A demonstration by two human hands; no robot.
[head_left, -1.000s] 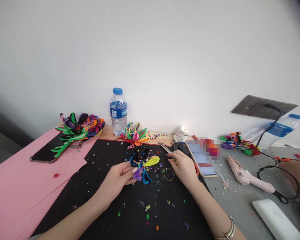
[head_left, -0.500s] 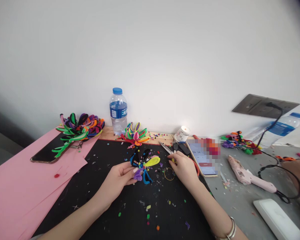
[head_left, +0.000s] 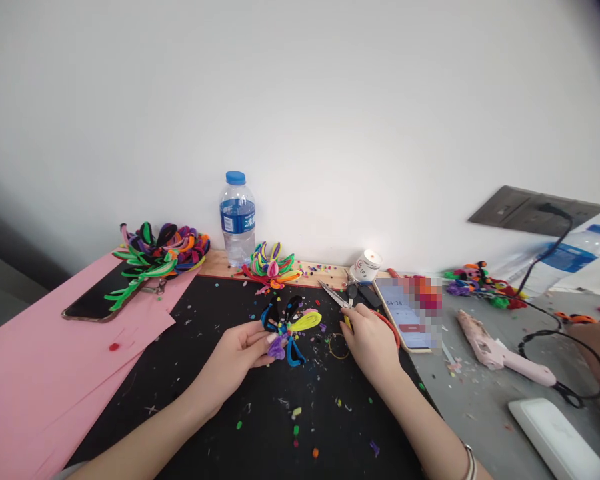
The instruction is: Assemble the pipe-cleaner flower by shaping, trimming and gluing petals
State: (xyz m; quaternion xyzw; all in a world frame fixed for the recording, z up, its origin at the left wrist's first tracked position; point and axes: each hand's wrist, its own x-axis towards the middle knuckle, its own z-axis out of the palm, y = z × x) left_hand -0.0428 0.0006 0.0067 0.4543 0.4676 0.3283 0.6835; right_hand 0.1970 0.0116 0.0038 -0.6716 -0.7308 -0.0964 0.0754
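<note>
My left hand (head_left: 243, 348) pinches a pipe-cleaner flower (head_left: 283, 331) over a black mat (head_left: 200, 427). The flower has yellow, blue, black and purple loop petals. To its right, my right hand (head_left: 373, 337) is closed over the handles of a pair of scissors (head_left: 334, 294). Their blades point up and left, and a red-orange handle loop shows beyond the hand. Fingertips on that side are partly hidden. Between the hands, a thin ring (head_left: 338, 346) lies on the mat. Coloured fuzz scraps are scattered around.
Pipe-cleaner bundles (head_left: 167, 250) lie at the back left by a dark phone (head_left: 93, 293). A water bottle (head_left: 237, 217) stands against the wall. Rightward are a paper cup (head_left: 366, 268), a lit phone (head_left: 400, 313), a pink glue gun (head_left: 505, 360), a white case (head_left: 555, 433) and another person's hand (head_left: 593, 340).
My right hand has shifted slightly and its fingers look more curled over the scissors. My left hand keeps its pinch on the flower. The view has tilted a little.
</note>
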